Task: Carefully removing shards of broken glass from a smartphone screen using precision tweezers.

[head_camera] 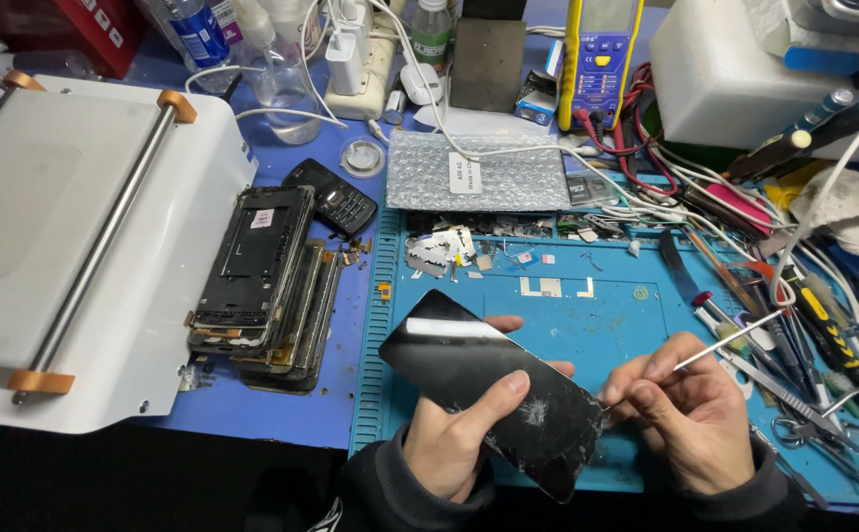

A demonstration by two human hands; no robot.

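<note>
Your left hand [464,433] grips the cracked black phone screen [493,389] with fingers curled around its edges, while your right hand [690,414] pinches a thin metal tool [730,340] at its edge.

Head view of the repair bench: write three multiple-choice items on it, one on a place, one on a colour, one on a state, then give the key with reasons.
1. Where does the stack of phone frames lie?
A. left of the blue work mat, beside the white machine
B. on the mat's right edge
C. on top of the multimeter

2. What colour is the multimeter at the back?
A. red
B. yellow
C. green

3. What state is the black phone screen in the left hand in?
A. flawless
B. cracked near one end
C. snapped in two

Key: 1 A, the stack sits between machine and mat. 2 B, its casing is yellow. 3 B, a web of cracks shows near the end where the right hand puts a thin metal tool.
</note>
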